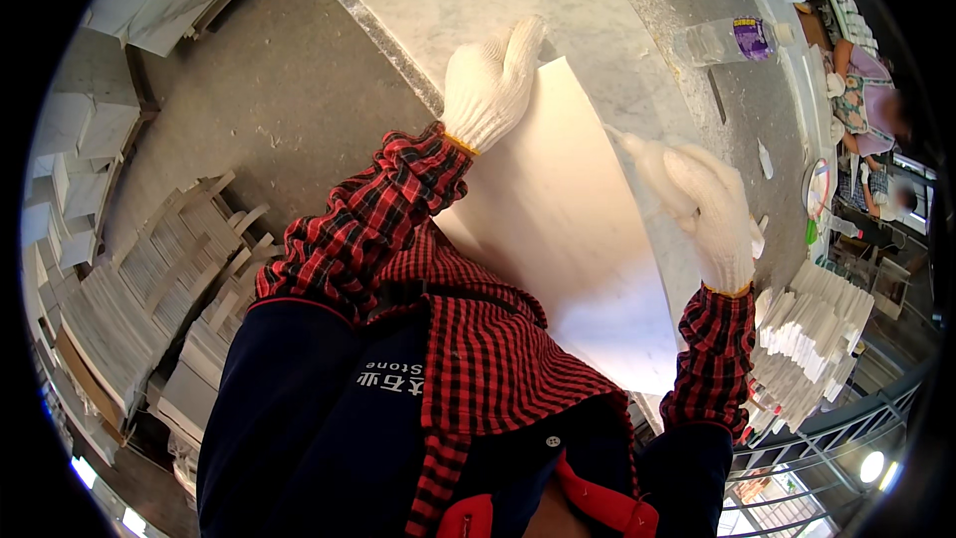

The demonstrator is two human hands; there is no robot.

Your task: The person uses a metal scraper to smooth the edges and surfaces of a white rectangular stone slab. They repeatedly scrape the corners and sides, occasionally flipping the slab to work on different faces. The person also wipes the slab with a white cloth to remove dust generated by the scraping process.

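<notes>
A pale white stone slab [568,189], narrow and slightly curved in this view, lies at a slant in front of me, its near end close to my shirt. My left hand [493,80], in a white knitted glove, rests along the slab's far left edge with its fingers stretched out and together. On the slab's right side is my right hand [702,194], also gloved. Its fingers are curled and a fingertip points at the slab's right edge. Whatever those fingers hold, if anything, is hidden. Both hands are over a grey-white marble work surface [597,0].
A clear bottle with a purple label [732,41] lies beyond my right hand, near a small white tube [765,159]. Stacked white slabs [812,339] stand at right, and stacked panels [149,279] at left. Two people [864,100] are at the far right.
</notes>
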